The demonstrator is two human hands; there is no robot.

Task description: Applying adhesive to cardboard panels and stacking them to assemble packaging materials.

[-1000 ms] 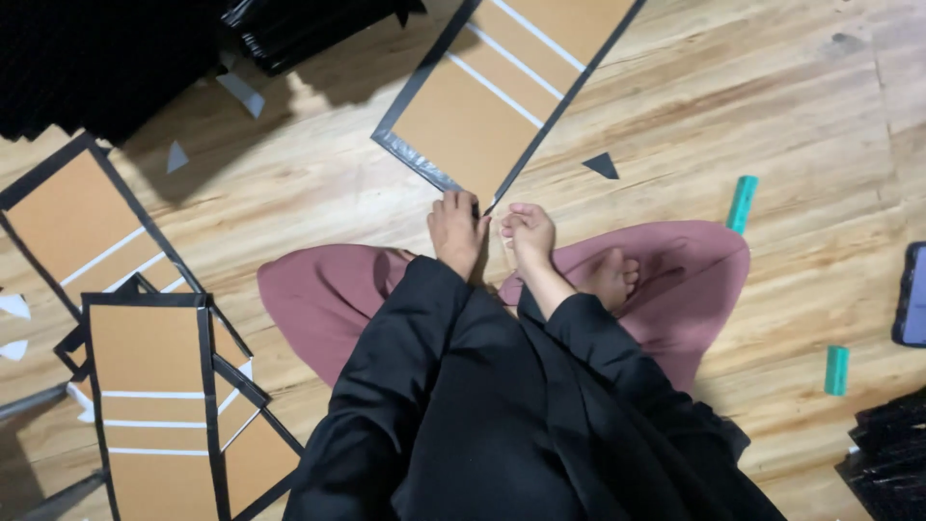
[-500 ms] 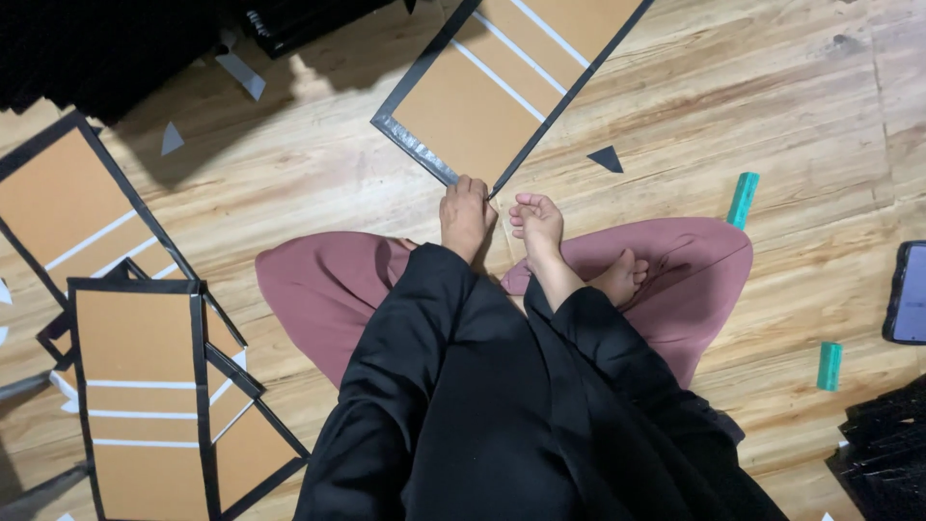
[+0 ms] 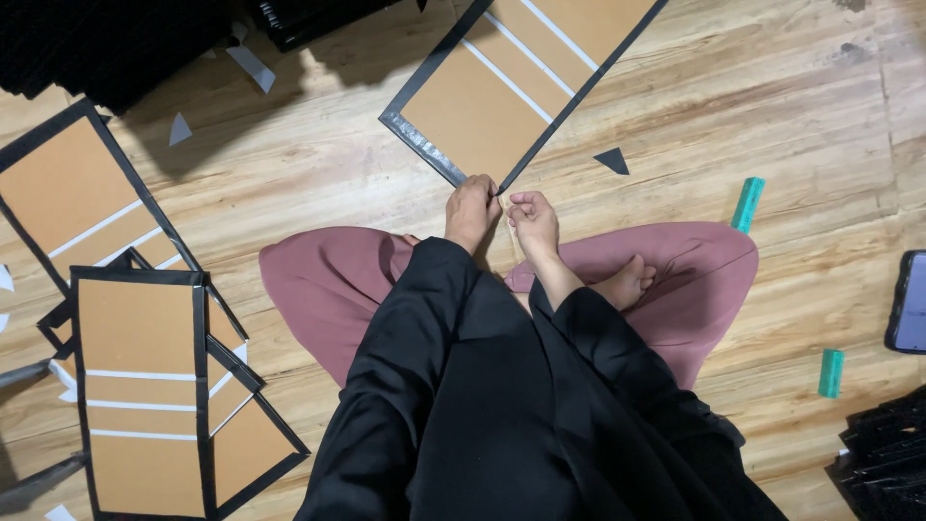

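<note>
Basically we've got left hand [image 3: 471, 207] and right hand [image 3: 533, 218] pinched shut on the near corner of the cardboard panel [image 3: 511, 82]: looks light, stiff, slick black-taped edge, so grip at the corner.

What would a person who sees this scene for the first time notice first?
First, the two hands meeting at the near corner of a long brown cardboard panel edged in black tape: the left hand and the right hand pinch that corner together. Next, the stack of similar panels on the wooden floor at the person's left. A small green tool lies to the right.
</note>
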